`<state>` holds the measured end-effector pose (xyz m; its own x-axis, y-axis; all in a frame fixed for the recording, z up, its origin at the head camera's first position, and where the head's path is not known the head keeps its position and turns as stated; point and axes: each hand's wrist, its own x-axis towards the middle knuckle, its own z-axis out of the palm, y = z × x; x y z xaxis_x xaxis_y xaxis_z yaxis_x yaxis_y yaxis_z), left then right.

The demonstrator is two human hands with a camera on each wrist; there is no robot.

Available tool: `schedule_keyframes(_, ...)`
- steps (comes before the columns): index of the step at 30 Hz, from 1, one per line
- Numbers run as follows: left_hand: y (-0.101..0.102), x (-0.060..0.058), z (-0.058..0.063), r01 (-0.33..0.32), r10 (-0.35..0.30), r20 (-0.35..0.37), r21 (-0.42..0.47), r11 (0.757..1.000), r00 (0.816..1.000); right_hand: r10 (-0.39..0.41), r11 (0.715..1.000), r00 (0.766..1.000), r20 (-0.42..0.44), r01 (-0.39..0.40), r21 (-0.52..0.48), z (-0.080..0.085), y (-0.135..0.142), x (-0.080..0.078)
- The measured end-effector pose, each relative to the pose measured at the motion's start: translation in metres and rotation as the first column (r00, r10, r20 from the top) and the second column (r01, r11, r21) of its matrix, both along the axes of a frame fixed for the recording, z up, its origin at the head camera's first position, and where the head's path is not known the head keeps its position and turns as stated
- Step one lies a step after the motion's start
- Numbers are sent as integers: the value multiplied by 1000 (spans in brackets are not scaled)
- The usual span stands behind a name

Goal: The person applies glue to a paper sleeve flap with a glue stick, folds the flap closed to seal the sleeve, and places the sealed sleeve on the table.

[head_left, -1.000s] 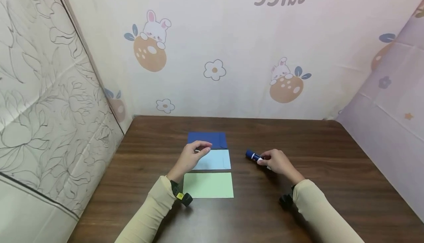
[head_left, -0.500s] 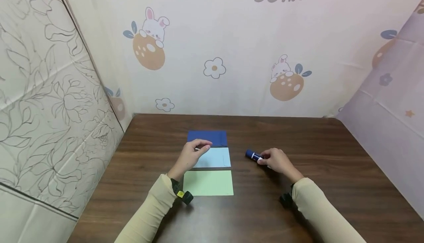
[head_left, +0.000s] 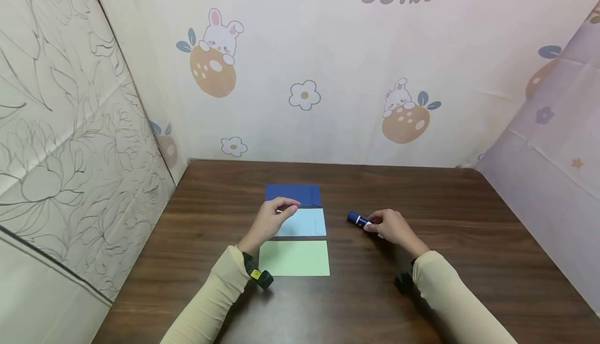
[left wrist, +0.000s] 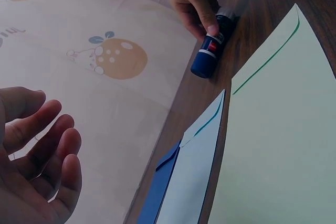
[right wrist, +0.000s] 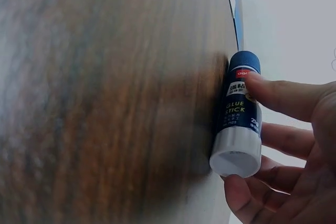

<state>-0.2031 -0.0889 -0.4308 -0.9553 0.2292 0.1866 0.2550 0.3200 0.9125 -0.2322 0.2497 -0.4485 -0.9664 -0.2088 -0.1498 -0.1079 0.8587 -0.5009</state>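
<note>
In the head view my right hand (head_left: 391, 227) grips a blue glue stick (head_left: 358, 219) with a white base, close over the table. The right wrist view shows its "GLUE STICK" label, with my thumb against the blue barrel (right wrist: 244, 100) and fingers round the far side and base. My left hand (head_left: 272, 218) hovers over the envelopes, fingers loosely bent and holding nothing, as the left wrist view shows. Below it lie a dark blue envelope (head_left: 300, 192), a light blue envelope (head_left: 307, 224) and a light green envelope (head_left: 295, 258). Green lines mark the flaps of the two lighter ones.
The brown wooden table (head_left: 365, 302) ends at a pale printed curtain (head_left: 304, 130) behind. A line-drawn flower cloth (head_left: 70, 151) hangs on the left, and a lilac cloth (head_left: 553, 146) on the right. Each wrist carries a small black camera (head_left: 264, 280).
The head view has tilted slightly, shifting the scene a little upward. Both hands, the glue stick and the envelopes keep their places on the table.
</note>
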Motion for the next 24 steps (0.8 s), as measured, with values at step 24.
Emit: schedule_keyframes(24, 4, 1, -2, -93, 92, 20, 17, 996, 996, -100, 995, 990, -97, 99, -14, 6, 2, -1)
